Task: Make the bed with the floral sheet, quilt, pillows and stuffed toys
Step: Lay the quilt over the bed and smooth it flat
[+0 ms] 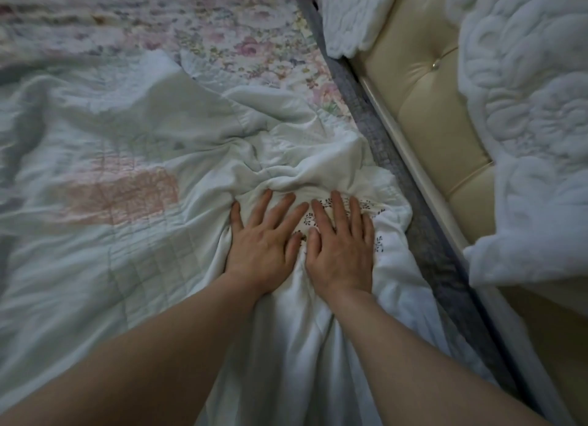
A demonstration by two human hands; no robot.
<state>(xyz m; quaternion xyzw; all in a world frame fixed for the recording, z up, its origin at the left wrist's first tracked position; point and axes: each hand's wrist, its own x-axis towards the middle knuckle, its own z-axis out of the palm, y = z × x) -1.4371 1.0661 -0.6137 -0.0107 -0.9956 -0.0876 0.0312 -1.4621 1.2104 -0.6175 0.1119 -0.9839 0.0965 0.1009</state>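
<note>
Farther off, the floral sheet is seen spread flat, with the pale quilt rumpled over its near part. The left hand and right hand are pressed flat, fingers straight and splayed, on bunched white cloth beside the cream headboard. Its sprigged print is mostly hidden beneath them.

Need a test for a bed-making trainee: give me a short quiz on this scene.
1. True or false: the left hand and right hand both clench the white cloth in fists.
2. What shows at the picture's right? A) cream padded panel B) wooden chair C) window
3. Fill in: the patchwork quilt lies to the ___ of the hands.
Key: 1 false, they press flat with fingers spread; 2 A; 3 left.
</note>
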